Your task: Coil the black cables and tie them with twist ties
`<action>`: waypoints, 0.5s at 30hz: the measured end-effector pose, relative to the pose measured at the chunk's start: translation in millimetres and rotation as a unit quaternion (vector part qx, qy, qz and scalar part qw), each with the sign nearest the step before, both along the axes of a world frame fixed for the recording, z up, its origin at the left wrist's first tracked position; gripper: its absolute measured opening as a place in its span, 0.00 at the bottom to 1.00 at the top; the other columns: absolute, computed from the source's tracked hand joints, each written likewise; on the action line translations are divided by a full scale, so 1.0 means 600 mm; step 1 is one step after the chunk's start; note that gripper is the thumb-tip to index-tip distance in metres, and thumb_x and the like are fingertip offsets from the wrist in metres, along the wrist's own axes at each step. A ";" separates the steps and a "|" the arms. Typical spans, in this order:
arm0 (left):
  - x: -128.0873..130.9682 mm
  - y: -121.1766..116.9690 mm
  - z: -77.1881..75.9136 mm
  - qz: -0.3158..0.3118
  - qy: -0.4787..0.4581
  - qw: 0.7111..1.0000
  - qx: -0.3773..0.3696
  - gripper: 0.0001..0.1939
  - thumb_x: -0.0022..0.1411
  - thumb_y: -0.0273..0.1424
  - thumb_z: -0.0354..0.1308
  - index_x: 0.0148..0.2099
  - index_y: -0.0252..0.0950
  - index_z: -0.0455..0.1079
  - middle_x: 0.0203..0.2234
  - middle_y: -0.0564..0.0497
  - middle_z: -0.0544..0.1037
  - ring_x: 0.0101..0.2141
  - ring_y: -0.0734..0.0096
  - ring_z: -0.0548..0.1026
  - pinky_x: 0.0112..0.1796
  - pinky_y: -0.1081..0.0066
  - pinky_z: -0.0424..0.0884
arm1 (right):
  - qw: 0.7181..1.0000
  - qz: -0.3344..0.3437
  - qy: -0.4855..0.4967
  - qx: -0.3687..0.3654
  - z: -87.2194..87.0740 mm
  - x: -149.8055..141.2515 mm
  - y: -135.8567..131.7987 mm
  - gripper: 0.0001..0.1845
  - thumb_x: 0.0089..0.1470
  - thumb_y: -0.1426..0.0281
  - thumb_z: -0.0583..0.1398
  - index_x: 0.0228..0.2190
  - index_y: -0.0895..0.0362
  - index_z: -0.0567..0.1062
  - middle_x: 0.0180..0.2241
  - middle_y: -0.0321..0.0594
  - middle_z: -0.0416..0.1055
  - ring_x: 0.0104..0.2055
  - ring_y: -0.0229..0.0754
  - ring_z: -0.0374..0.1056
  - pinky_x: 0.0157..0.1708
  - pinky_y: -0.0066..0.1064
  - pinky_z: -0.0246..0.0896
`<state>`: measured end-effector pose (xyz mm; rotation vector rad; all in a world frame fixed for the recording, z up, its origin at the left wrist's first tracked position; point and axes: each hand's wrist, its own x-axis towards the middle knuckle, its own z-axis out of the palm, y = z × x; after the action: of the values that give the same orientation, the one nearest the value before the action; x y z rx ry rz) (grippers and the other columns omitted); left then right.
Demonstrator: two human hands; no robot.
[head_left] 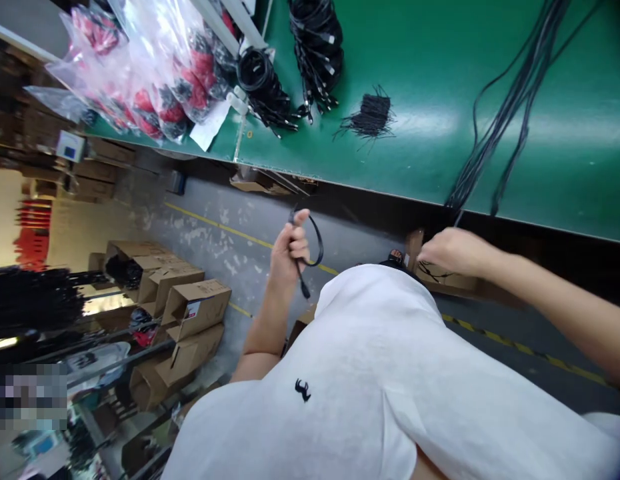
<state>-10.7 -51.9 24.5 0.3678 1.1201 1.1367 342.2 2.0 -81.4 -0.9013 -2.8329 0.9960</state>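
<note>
White label point(193, 309) on the carton point(210, 301) left of the left grip point(290, 247), print too small to read; black emblem point(303, 390) on the white cloth shirt point(370, 347), below the left grip; left grip clamped on a black cable point(319, 248), thin, smooth, bent into a loop, thicker end hanging below; right grip point(453, 252) curled in, can't tell if it has anything; straight black cables point(510, 120) just above it, over the edge of the glossy green counter point(430, 133).
</note>
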 end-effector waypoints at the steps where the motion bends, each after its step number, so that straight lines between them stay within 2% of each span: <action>1: 0.013 0.003 -0.015 -0.031 0.005 0.999 -0.004 0.11 0.67 0.36 0.56 0.47 0.36 0.73 0.21 0.57 0.73 0.18 0.84 0.70 0.19 0.85 0.64 | 0.996 0.074 0.051 -0.004 0.030 -0.036 -0.020 0.25 0.67 0.60 0.48 0.26 0.55 0.76 0.26 0.44 0.74 0.29 0.41 0.64 0.36 0.33 0.52; 3: 0.044 0.004 -0.043 -0.127 0.009 0.992 -0.025 0.12 0.62 0.36 0.63 0.42 0.32 0.73 0.25 0.50 0.78 0.25 0.77 0.77 0.28 0.79 0.72 | 0.985 0.129 0.118 0.001 0.082 -0.095 -0.041 0.26 0.69 0.59 0.46 0.30 0.56 0.76 0.27 0.43 0.74 0.29 0.40 0.65 0.34 0.32 0.52; 5: 0.069 -0.005 -0.059 -0.258 -0.004 0.965 -0.043 0.16 0.59 0.40 0.66 0.40 0.31 0.72 0.28 0.45 0.81 0.29 0.70 0.80 0.33 0.73 0.76 | 0.986 0.093 0.140 0.019 0.116 -0.133 -0.034 0.26 0.69 0.59 0.46 0.30 0.57 0.75 0.27 0.44 0.74 0.29 0.40 0.64 0.33 0.31 0.51; 7: 0.080 -0.018 -0.058 -0.372 -0.035 0.926 -0.053 0.20 0.59 0.43 0.65 0.40 0.30 0.72 0.27 0.44 0.80 0.26 0.70 0.79 0.30 0.73 0.75 | 0.989 0.054 0.139 0.006 0.128 -0.147 -0.007 0.25 0.68 0.57 0.47 0.29 0.57 0.75 0.27 0.44 0.73 0.30 0.40 0.64 0.32 0.31 0.51; 8: 0.080 -0.025 -0.052 -0.402 -0.053 0.912 -0.055 0.20 0.60 0.44 0.64 0.40 0.29 0.73 0.23 0.46 0.79 0.22 0.73 0.76 0.26 0.75 0.72 | 0.989 0.048 0.140 -0.020 0.126 -0.145 0.009 0.24 0.67 0.57 0.48 0.30 0.57 0.75 0.28 0.43 0.73 0.30 0.40 0.65 0.33 0.30 0.51; 9: 0.076 -0.029 -0.046 -0.410 -0.070 0.908 -0.057 0.20 0.60 0.44 0.64 0.40 0.29 0.73 0.18 0.50 0.75 0.17 0.78 0.70 0.21 0.78 0.68 | 0.987 0.046 0.142 -0.054 0.119 -0.139 0.026 0.24 0.66 0.56 0.49 0.31 0.56 0.76 0.29 0.41 0.74 0.31 0.40 0.65 0.33 0.30 0.52; 11: 0.062 -0.033 -0.032 -0.370 -0.094 0.922 -0.070 0.18 0.60 0.44 0.63 0.36 0.31 0.74 0.10 0.60 0.62 0.10 0.84 0.56 0.14 0.81 0.57 | 0.984 0.018 0.140 -0.108 0.089 -0.110 0.059 0.22 0.66 0.55 0.50 0.34 0.56 0.77 0.32 0.40 0.75 0.34 0.39 0.66 0.36 0.29 0.54; 13: 0.043 -0.031 -0.022 -0.276 -0.096 0.952 -0.086 0.18 0.64 0.44 0.59 0.32 0.33 0.73 0.06 0.65 0.48 0.07 0.86 0.44 0.11 0.82 0.48 | 0.989 -0.051 0.104 -0.096 0.040 -0.059 0.089 0.22 0.66 0.56 0.50 0.36 0.56 0.78 0.37 0.42 0.76 0.38 0.40 0.67 0.42 0.30 0.55; 15: 0.022 -0.026 -0.012 -0.151 -0.076 0.982 -0.089 0.21 0.70 0.45 0.50 0.32 0.36 0.72 0.06 0.66 0.39 0.06 0.85 0.37 0.09 0.82 0.42 | 0.990 -0.136 0.034 -0.029 -0.017 0.004 0.112 0.22 0.66 0.59 0.49 0.39 0.59 0.78 0.43 0.47 0.76 0.44 0.42 0.66 0.50 0.34 0.52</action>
<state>2.3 -67.6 17.4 0.2928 0.9846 0.7778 344.4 69.0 -91.9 -1.1943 -2.5470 1.0532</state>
